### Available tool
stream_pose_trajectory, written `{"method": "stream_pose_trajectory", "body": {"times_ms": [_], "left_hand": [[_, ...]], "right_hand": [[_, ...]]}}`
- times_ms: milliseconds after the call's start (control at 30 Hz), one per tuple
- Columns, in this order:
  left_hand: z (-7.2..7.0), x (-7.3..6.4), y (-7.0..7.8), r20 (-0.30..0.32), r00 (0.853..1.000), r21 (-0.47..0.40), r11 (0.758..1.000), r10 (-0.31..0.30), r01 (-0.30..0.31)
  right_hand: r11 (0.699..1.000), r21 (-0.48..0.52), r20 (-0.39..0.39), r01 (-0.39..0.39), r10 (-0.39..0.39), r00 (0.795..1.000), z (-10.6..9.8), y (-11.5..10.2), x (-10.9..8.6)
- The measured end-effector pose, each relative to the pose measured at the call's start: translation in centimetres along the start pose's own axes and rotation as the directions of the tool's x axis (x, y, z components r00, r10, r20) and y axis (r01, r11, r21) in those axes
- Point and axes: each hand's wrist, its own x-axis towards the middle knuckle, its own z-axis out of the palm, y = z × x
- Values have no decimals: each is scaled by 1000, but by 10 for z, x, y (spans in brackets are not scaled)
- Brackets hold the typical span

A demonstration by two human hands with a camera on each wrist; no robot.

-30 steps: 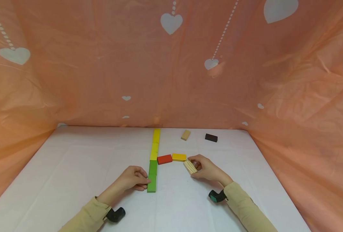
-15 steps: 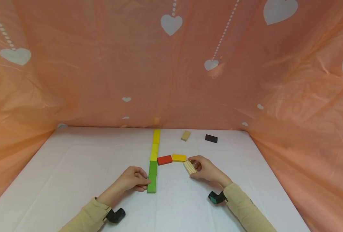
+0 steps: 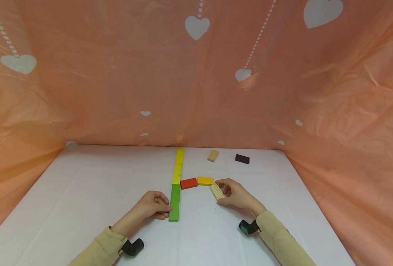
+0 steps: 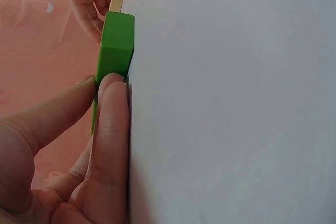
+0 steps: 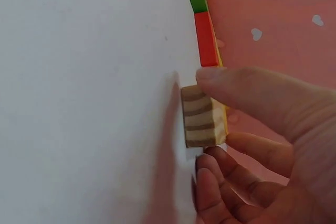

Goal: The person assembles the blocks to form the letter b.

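Note:
My left hand (image 3: 151,205) is at the left side of the nearer green block (image 3: 174,215). Its thumb tip touches the block's top edge, and fairly straight fingers lie against the side, as the left wrist view shows. Between thumb and index finger my right hand (image 3: 238,195) pinches a striped wooden block (image 5: 199,121), low at the table and slanted. That block's far end is by the right end of an orange-yellow block (image 3: 205,181). A red block (image 3: 188,183) lies between the orange-yellow one and a column of two green and two yellow blocks (image 3: 178,173).
A plain wooden block (image 3: 213,155) and a dark brown block (image 3: 242,159) lie apart near the back of the white table (image 3: 100,192). An orange curtain (image 3: 116,74) with white hearts stands behind and at both sides.

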Motion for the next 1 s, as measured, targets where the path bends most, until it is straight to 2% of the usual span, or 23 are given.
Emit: {"method": "stream_pose_trajectory", "body": {"times_ms": [233,333,433,600,733,833,1000], "left_hand": [[0,1,0,-11,1000,7,1000,-15,15],[1,2,1,-25,999,13,999,-31,32],[1,1,1,-34,998,17,999,-43,43],[-1,1,-1,-23,999,5,1000,-26,26],[-3,0,-1,-9,1000,1,1000,-11,11],[-3,0,-1,-8,1000,2,1000,-13,13],[-3,1,-1,-12,1000,3,1000,-18,18]], "right_hand": [[1000,-10,42,-5,5,999,-11,4,4],[1000,-13,40,5,-5,999,-20,6,11],[999,24,22,23,-24,999,-29,5,20],[993,78,-27,91,-89,996,-43,-6,33],[988,57,-44,145,-142,989,-54,-18,41],[986,7,-41,168,-168,985,-59,-10,53],[988,-20,-20,150,-151,988,-63,11,75]]}}
